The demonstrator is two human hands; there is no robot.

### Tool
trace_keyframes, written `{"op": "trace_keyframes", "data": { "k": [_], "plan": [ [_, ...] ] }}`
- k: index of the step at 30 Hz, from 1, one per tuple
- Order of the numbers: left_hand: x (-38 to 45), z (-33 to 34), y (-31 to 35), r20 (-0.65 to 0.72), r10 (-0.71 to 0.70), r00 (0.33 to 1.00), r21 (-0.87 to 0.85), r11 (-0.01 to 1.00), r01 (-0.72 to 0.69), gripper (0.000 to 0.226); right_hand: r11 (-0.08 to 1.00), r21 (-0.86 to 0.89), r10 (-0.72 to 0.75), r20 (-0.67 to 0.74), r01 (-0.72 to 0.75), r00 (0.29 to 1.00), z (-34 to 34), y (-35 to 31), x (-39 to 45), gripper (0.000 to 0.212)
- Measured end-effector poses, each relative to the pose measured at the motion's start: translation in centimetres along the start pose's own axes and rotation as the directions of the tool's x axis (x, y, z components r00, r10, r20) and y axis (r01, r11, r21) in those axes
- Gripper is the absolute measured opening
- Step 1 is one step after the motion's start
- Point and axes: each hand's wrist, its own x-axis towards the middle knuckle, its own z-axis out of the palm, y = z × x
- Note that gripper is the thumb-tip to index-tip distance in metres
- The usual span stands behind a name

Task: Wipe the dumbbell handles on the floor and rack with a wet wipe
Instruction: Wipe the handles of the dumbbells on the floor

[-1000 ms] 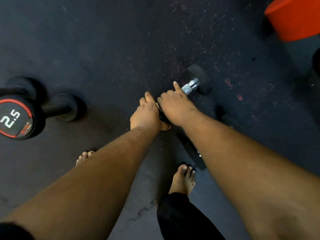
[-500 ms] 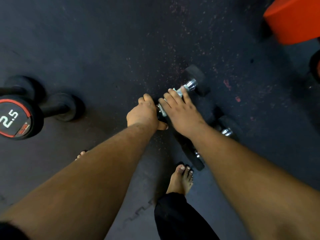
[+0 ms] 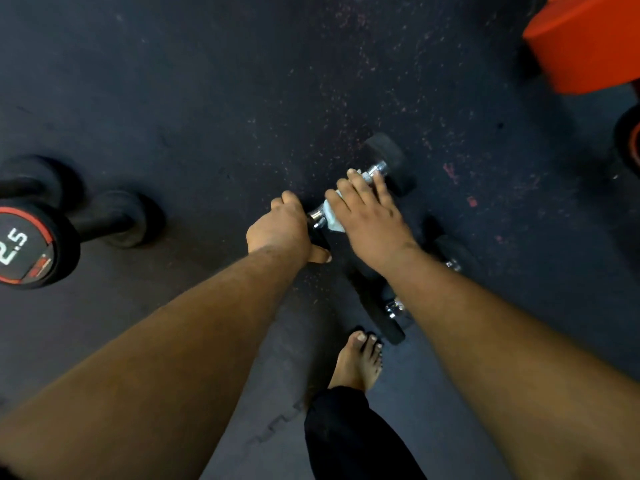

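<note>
Black dumbbell (image 3: 384, 152), chrome handle (image 3: 375, 168); white wipe (image 3: 332, 216); red-speckled dark floor (image 3: 207, 98); orange block (image 3: 588, 43).

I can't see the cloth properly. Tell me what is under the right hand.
Under the right hand lies a white wet wipe, pressed on the chrome dumbbell handle. Only the wipe's near edge shows; the handle's middle is covered.
</note>
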Motion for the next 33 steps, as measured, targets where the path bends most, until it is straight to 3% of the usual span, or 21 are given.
{"op": "trace_keyframes", "data": {
  "k": [3,9,11,14,19,23,26,28,30,32,33],
  "plan": [
    [-0.4,0.6,0.2,-0.021,-0.007,1.0,0.001,1.0,0.007,0.102,0.997,-0.075,0.035,0.054,-0.031,0.998,0.1,0.1,-1.3,0.062],
    [-0.3,0.6,0.2,-0.022,0.004,1.0,0.014,1.0,-0.004,0.103,0.985,-0.083,0.16,0.152,-0.149,0.975,-2.7,-1.0,4.6,0.036],
    [0.0,0.1,0.1,-0.006,0.008,1.0,0.02,1.0,-0.008,0.104,0.984,-0.093,0.162,0.124,-0.151,0.979,-2.2,-0.6,4.2,0.038],
    [0.2,-0.2,0.0,0.01,0.001,1.0,0.03,1.0,-0.002,0.108,0.981,-0.121,0.143,-0.058,-0.149,0.988,-0.3,0.3,0.7,0.055],
    [-0.1,0.0,0.4,0.013,-0.007,1.0,0.028,1.0,0.007,0.104,0.969,-0.186,0.156,-0.033,-0.16,0.987,-0.1,0.3,-0.2,0.061],
    [0.3,-0.7,0.1,0.035,-0.01,0.999,0.062,0.998,0.008,0.114,0.986,0.054,0.157,-0.001,-0.157,0.988,-1.3,-0.6,2.9,0.041],
    [0.4,-1.3,0.2,0.048,-0.009,0.999,0.08,0.997,0.005,0.121,0.941,0.32,0.139,-0.057,-0.113,0.989,-1.1,-0.2,1.8,0.051],
    [0.3,-1.5,0.2,0.052,-0.009,0.999,0.074,0.997,0.005,0.122,0.837,0.537,0.22,-0.155,-0.105,0.963,-0.3,-0.8,-0.6,0.054],
    [0.2,-1.5,0.1,0.047,-0.009,0.999,0.064,0.998,0.006,0.118,0.605,0.78,0.43,-0.155,-0.157,0.889,0.3,-1.8,-2.9,0.044],
    [0.1,-1.4,0.1,0.04,-0.01,0.999,0.056,0.998,0.008,0.116,0.206,0.933,0.662,0.089,-0.295,0.744,0.7,-2.6,-4.0,0.034],
    [0.1,-1.3,0.1,0.037,-0.008,0.999,0.052,0.999,0.006,0.116,-0.078,0.945,0.711,0.275,-0.316,0.647,0.7,-3.0,-3.9,0.031]
  ]
}}
